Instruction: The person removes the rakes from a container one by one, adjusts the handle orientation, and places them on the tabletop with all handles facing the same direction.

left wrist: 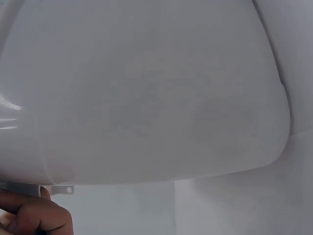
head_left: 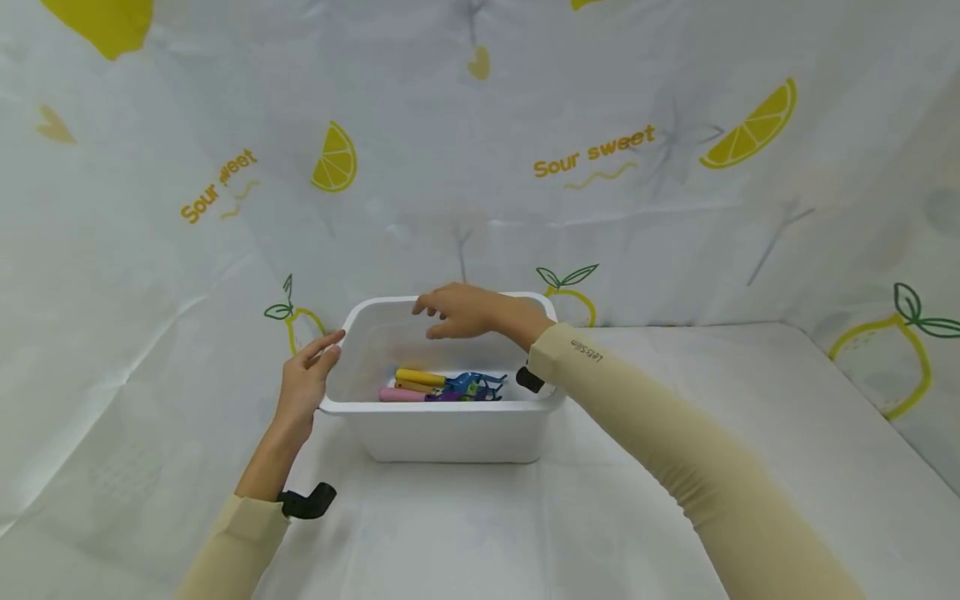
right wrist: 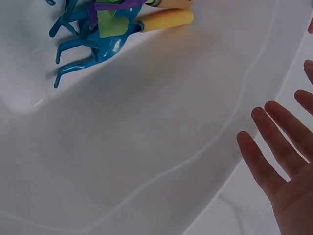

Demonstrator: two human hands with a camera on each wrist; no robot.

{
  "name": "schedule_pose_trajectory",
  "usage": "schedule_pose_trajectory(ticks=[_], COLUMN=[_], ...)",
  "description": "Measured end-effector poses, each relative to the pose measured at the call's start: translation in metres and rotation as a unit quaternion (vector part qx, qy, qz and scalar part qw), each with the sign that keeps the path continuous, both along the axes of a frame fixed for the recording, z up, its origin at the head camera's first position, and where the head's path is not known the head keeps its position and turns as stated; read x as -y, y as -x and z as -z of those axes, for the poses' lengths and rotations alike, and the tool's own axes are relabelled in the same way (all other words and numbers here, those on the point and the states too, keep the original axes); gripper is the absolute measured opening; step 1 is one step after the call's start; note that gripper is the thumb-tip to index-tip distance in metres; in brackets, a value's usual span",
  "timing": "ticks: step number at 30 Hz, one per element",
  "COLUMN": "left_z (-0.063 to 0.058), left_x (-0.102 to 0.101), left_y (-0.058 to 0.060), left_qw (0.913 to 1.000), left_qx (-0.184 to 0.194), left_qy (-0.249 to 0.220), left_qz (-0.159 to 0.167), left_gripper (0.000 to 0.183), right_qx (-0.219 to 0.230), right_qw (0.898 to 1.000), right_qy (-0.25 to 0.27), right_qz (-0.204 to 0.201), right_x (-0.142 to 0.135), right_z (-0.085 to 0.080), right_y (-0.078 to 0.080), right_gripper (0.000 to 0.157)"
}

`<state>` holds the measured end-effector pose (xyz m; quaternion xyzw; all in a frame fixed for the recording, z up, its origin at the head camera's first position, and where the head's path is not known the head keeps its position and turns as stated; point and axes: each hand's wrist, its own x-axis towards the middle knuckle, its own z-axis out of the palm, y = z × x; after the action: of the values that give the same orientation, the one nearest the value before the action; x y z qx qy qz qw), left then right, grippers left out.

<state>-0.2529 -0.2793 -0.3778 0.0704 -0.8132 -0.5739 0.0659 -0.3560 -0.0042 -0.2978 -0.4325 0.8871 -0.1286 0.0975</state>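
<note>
Wears beige sleeves [head_left: 667, 425] closest to the head camera, with small dark lettering printed near the right cuff. Carries a black wrist device [head_left: 309, 503] at the inner side of the left wrist, and another at the right wrist. Grips a white tub [head_left: 450, 435] by the left end of its rim with the left hand [head_left: 303, 383], fingers curled beneath the rim in the left wrist view; cannot tell how firm the hold is. Holds the right hand [head_left: 461, 310] above the tub, towards its far side, fingers spread wide and slightly bent, well apart from the tools inside. Shows the same fingers fanned out over the rim in the right wrist view.

Stands upright on a white tabletop [head_left: 637, 500], as to the tub, and contains a small heap of hand tools [head_left: 459, 383] on its floor, partly hidden by the front rim. Includes a yellow handle [head_left: 420, 377] at the back, an orange handle [head_left: 412, 387] just beside it, and a pink handle [head_left: 402, 395] in front, all pointing left. Ends on the right in blue prongs [right wrist: 73, 67], with a green piece [right wrist: 112, 25] lying against the blue metal. Rises behind into a white backdrop [head_left: 450, 150] printed with lemons and "Sour sweet".
</note>
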Motion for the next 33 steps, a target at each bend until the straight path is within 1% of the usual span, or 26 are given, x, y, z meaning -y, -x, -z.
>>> schedule_pose_trajectory(ticks=[4,8,16,18,24,26,30,33], left_z=[0.0,0.0,0.001,0.001,0.0,0.0,0.001,0.002], left_x=[0.002,0.004,0.0,-0.001,-0.001,-0.002,-0.002,-0.001], left_y=[-0.001,-0.002,0.0,0.001,0.003,0.003,0.002,0.003], left_qw=[1.0,1.0,0.9998,0.9998,0.9997,0.9997,0.9999,0.9999], left_qx=[0.002,0.002,0.0,0.002,0.001,0.0,0.003,0.002], left_qy=[-0.002,-0.001,-0.015,-0.015,-0.022,-0.021,-0.013,-0.008], left_qz=[-0.001,-0.004,-0.012,-0.013,-0.012,-0.01,-0.008,-0.011], left_gripper=[0.049,0.048,0.047,0.047,0.048,0.048,0.048,0.047], right_qx=[0.041,0.06,0.051,0.048,0.063,0.076,0.116,0.148], right_qw=[0.999,0.998,0.999,0.999,0.998,0.997,0.993,0.989], right_qy=[-0.016,-0.017,0.005,0.0,-0.015,-0.015,-0.008,0.006], right_qz=[0.008,0.002,0.0,0.004,0.017,0.021,0.025,0.025], right_x=[0.011,0.02,0.024,0.025,0.031,0.03,0.029,0.028], right_z=[0.013,0.024,0.038,0.042,0.055,0.058,0.068,0.075], right_y=[0.007,0.011,0.017,0.018,0.024,0.026,0.031,0.034], right_gripper=[0.048,0.046,0.04,0.04,0.042,0.043,0.049,0.051])
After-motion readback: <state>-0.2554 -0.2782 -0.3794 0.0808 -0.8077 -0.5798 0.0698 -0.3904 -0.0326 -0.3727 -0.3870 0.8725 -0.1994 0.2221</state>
